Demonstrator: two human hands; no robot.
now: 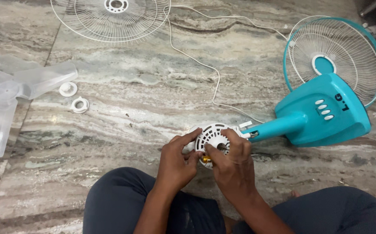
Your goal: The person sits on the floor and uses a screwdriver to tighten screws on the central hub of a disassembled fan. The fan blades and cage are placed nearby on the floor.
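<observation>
Head view: fan well stripped; clear plastic three-blade propeller (10, 93) and white wire guard (110, 17) lie off on the marble floor's far-left side; left hand (177, 162) and right hand (233, 167), each grip closed, hold the white round vented motor housing (211, 136) at near edge; reassembly appears undone.

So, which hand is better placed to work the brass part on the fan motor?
Probably the right hand: its fingertips sit at the brass part, while the left hand steadies the white motor housing from the side.

Soft, even light is falling on the floor (153, 99), casting faint shadows; everything is staying sharp, without glare.
</observation>
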